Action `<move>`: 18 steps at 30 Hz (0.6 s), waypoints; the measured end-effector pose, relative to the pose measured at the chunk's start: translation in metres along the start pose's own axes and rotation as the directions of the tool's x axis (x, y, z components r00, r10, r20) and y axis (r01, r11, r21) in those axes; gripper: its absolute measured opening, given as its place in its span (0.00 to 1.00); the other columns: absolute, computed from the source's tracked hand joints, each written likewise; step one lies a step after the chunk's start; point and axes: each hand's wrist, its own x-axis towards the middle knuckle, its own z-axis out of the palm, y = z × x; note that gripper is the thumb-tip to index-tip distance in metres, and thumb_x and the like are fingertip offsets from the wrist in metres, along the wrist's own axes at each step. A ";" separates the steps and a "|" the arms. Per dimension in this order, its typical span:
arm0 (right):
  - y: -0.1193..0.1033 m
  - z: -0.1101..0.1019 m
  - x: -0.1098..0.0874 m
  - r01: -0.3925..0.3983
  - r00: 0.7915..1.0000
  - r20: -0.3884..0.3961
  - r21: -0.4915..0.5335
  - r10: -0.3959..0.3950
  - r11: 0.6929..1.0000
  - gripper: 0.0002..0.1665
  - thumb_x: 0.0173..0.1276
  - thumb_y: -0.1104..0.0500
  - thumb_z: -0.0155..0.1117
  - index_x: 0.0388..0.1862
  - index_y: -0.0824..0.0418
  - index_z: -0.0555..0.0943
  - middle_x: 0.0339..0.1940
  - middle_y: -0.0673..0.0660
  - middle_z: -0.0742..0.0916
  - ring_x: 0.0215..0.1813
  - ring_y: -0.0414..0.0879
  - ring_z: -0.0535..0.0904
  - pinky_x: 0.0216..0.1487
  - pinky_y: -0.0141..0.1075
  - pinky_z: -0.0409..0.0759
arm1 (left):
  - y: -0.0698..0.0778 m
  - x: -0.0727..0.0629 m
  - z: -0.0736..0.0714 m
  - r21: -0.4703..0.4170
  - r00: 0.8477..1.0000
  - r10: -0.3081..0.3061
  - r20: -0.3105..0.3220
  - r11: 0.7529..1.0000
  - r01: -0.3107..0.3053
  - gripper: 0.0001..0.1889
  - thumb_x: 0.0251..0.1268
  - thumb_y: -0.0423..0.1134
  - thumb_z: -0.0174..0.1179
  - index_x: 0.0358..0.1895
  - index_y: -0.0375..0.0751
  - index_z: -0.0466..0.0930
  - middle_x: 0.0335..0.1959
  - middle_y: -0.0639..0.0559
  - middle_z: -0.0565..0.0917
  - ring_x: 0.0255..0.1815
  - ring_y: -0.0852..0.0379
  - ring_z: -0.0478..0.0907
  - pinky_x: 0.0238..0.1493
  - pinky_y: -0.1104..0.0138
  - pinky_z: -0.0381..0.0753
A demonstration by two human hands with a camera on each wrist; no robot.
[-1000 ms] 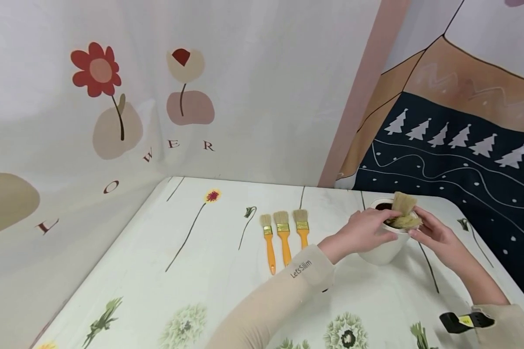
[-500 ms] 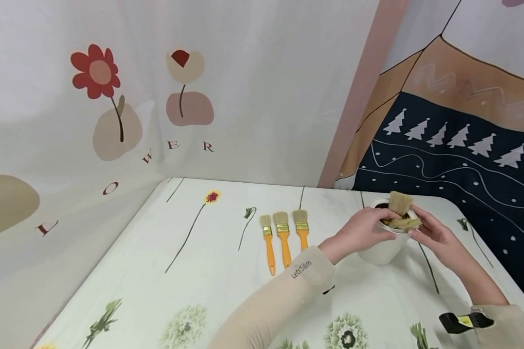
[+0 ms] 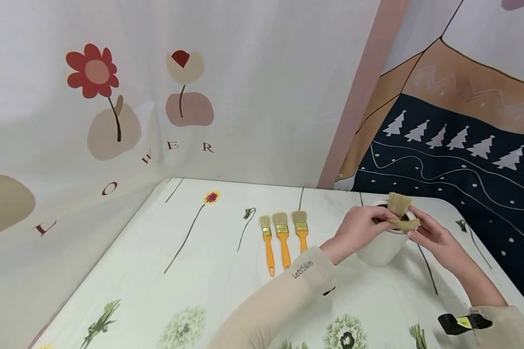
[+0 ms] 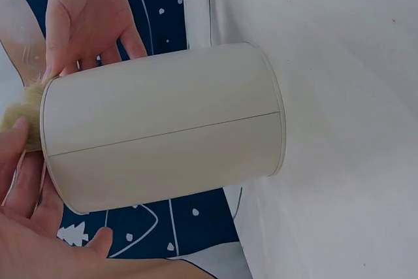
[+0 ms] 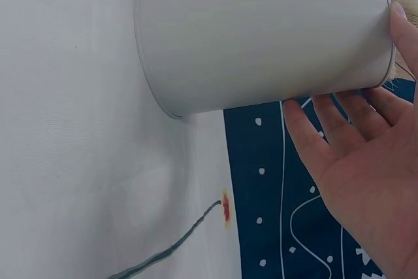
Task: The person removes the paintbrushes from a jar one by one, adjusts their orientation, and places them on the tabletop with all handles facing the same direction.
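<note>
A white cylindrical container (image 3: 381, 248) stands upright on the table at the right. Two paintbrush heads show at its mouth, one with upright bristles (image 3: 399, 203) and one tilted over the near rim (image 3: 406, 224). My left hand (image 3: 361, 228) reaches over the rim from the left, thumb and fingers pinching at the tilted brush's bristles (image 4: 25, 112). From the other side my right hand (image 3: 434, 237) holds the container, its thumb at the rim and its fingers against the wall (image 5: 274, 37). The brush handles are hidden inside.
Three orange-handled paintbrushes lie side by side left of the container: a narrow one (image 3: 268, 247), a middle one (image 3: 282, 240) and a wider one (image 3: 301, 230). The flower-printed cloth (image 3: 227, 300) covers the table. A fabric wall (image 3: 262, 97) rises behind.
My left thumb has moved up from the container's outer side to the bristles at the rim. The brush heads have shifted slightly. My right hand stays at the container.
</note>
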 end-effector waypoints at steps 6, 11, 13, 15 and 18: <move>0.001 0.001 0.000 0.014 1.000 0.001 -0.006 -0.014 1.000 0.40 0.80 0.65 0.48 0.83 0.56 0.43 0.76 0.34 0.56 0.61 0.08 0.60 0.54 0.08 0.67 | 0.001 -0.004 -0.009 -0.134 0.997 0.027 -0.076 0.990 -0.037 0.11 0.68 0.44 0.64 0.50 0.52 0.87 0.49 0.62 0.89 0.45 0.77 0.79 0.37 0.89 0.74; 0.001 0.002 0.001 0.032 0.999 -0.003 0.008 -0.032 0.999 0.40 0.80 0.66 0.48 0.83 0.57 0.43 0.73 0.31 0.59 0.61 0.08 0.60 0.54 0.08 0.69 | 0.003 -0.005 -0.019 -0.243 0.990 0.057 -0.128 0.966 -0.087 0.11 0.69 0.40 0.63 0.51 0.46 0.85 0.50 0.55 0.89 0.49 0.71 0.84 0.43 0.88 0.77; 0.001 0.002 0.001 0.029 1.000 -0.005 0.007 -0.028 1.000 0.40 0.80 0.65 0.48 0.83 0.56 0.44 0.74 0.32 0.59 0.61 0.08 0.61 0.54 0.08 0.68 | 0.003 -0.005 -0.024 -0.275 0.986 0.069 -0.154 0.955 -0.109 0.11 0.69 0.38 0.63 0.51 0.44 0.84 0.49 0.52 0.89 0.47 0.70 0.84 0.44 0.87 0.78; 0.000 0.002 0.001 0.022 1.000 -0.008 0.004 -0.022 1.000 0.40 0.80 0.65 0.48 0.83 0.56 0.44 0.74 0.32 0.58 0.60 0.08 0.60 0.54 0.08 0.68 | 0.004 -0.005 -0.029 -0.298 0.981 0.082 -0.177 0.945 -0.133 0.11 0.69 0.37 0.62 0.51 0.42 0.83 0.49 0.50 0.89 0.46 0.70 0.84 0.43 0.87 0.79; 0.000 0.002 0.001 0.011 1.000 -0.012 -0.002 -0.011 1.000 0.40 0.80 0.64 0.48 0.83 0.56 0.43 0.75 0.33 0.57 0.60 0.08 0.60 0.54 0.08 0.68 | 0.005 -0.006 -0.038 -0.320 0.973 0.091 -0.211 0.934 -0.157 0.11 0.69 0.37 0.62 0.52 0.42 0.83 0.49 0.49 0.88 0.44 0.70 0.83 0.43 0.85 0.80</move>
